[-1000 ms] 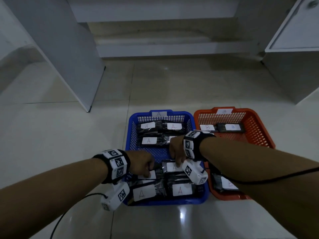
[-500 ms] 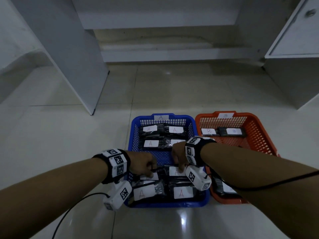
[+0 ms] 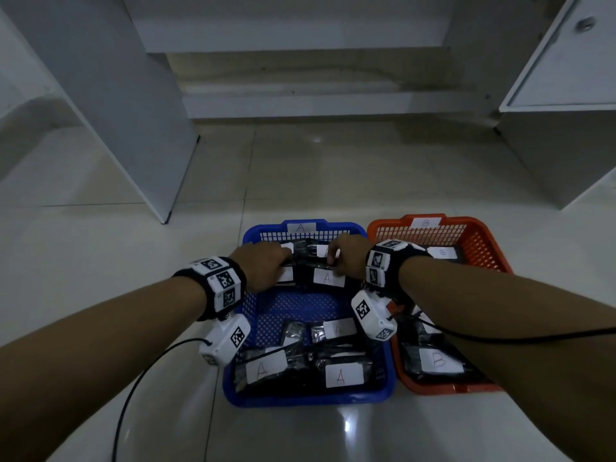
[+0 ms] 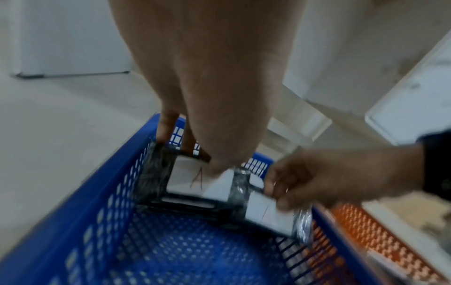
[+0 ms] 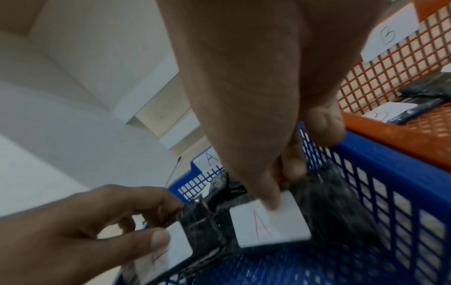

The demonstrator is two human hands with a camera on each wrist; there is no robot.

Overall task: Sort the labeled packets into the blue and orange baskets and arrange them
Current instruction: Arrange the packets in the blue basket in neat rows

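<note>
The blue basket [image 3: 300,311], tagged A, and the orange basket [image 3: 480,241], tagged B, stand side by side on the floor. Black packets with white A labels lie at both ends of the blue basket. At its far end my left hand [image 3: 283,261] pinches the left packet [image 4: 192,179], thumb on its label. My right hand [image 3: 333,261] pinches the right packet [image 5: 268,223] beside it, thumb on that label. Near-end A packets [image 3: 343,375] lie untouched. B packets [image 3: 436,360] sit in the orange basket, partly hidden by my right forearm.
A white cabinet panel [image 3: 133,111] stands at the left and a white cabinet [image 3: 566,128] at the right, with a low step behind the baskets. Pale floor tiles surround both baskets. A black cable [image 3: 133,388] hangs from my left wrist.
Both hands have moved from the packets at the near end of the blue basket to the far end, where they now hold the two A packets.
</note>
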